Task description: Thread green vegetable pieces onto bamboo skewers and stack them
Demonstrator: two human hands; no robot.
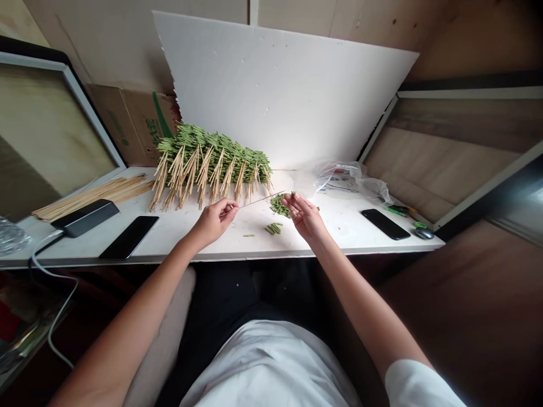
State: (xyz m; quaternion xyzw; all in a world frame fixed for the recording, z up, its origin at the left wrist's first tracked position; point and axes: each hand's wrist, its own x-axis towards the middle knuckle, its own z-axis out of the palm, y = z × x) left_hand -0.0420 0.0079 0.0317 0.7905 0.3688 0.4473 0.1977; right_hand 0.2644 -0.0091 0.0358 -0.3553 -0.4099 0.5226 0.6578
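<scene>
My left hand point(217, 221) pinches one end of a thin wooden skewer point(261, 200), which slants up to the right. At its other end my right hand point(304, 213) has thumb and fingertips together around a small green piece. Beneath and beside my right hand lies a pile of short green pieces point(279, 206). Nearer the table's front edge are a smaller cluster of green pieces point(274, 228) and a single piece point(249, 235). Behind my left hand, many skewers loaded with green pieces point(212, 148) are stacked, bare ends toward me.
Loose bare skewers point(102, 195), a black box-shaped device point(91, 217) and a phone point(129, 237) lie left on the white table point(229, 249). Another phone point(385, 224) and clear plastic bags point(352, 175) are at right. A white board point(280, 90) stands behind; a carton point(136, 121) stands back left.
</scene>
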